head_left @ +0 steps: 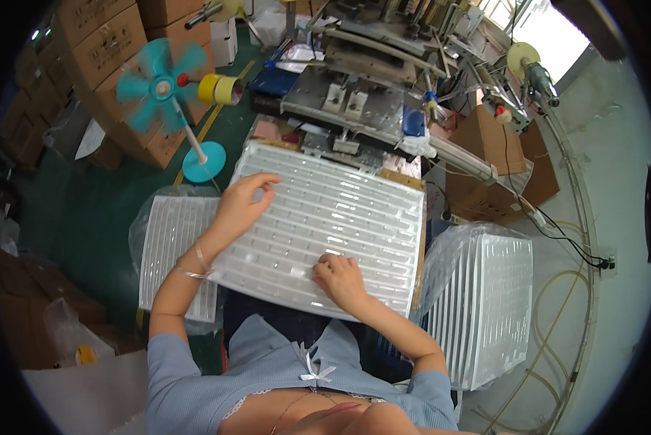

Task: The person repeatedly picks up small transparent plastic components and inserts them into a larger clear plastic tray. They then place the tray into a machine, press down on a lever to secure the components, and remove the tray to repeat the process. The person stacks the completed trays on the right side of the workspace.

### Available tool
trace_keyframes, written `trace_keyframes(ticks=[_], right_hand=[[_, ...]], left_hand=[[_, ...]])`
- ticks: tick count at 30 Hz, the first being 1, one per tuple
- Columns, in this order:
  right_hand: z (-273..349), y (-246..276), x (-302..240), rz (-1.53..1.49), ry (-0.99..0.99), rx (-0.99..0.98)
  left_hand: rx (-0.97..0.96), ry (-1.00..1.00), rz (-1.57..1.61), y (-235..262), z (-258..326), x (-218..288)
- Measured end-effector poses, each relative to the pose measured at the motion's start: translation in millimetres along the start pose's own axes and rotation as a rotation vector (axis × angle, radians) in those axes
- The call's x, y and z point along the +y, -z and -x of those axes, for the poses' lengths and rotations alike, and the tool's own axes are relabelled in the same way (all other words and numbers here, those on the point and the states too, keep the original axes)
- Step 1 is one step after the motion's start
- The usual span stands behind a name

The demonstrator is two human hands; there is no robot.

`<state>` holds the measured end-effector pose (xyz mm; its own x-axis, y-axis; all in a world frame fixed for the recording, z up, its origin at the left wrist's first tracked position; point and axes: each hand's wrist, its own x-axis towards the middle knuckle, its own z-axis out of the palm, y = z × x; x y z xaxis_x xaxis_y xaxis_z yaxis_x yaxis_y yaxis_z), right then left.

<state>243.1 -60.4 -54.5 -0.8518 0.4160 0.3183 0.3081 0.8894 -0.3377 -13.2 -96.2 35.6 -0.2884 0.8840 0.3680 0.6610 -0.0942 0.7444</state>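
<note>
A large white plastic tray [303, 210] with many parallel ribs and rows of small clear pieces lies across my lap and the bench edge. My left hand [247, 201] is over its left part, with a gap showing between thumb and fingers and nothing visible in them. Close to the tray's near edge, my right hand [340, 281] rests with its fingers curled down and bunched. Whatever those fingertips may hold is hidden. Shiny reflections make the small pieces hard to tell apart.
Another ribbed tray [173, 254] lies at my left. Stacked trays [496, 312] in plastic film stand at right. Ahead is a metal bench machine [354, 101]. A turquoise fan [162, 88], cardboard boxes [108, 51] and an open carton [488, 152] are around. Cables hang along the right wall.
</note>
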Motion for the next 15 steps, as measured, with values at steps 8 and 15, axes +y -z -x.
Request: trace_keyframes(ticks=[8, 15], right_hand=[[-27, 51, 31, -0.627, -0.33, -0.04], [-101, 128, 157, -0.649, -0.492, 0.658]], left_hand=[[0.228, -0.357, -0.35, -83, -143, 16], [0.091, -0.332, -0.556, -102, -226, 28]])
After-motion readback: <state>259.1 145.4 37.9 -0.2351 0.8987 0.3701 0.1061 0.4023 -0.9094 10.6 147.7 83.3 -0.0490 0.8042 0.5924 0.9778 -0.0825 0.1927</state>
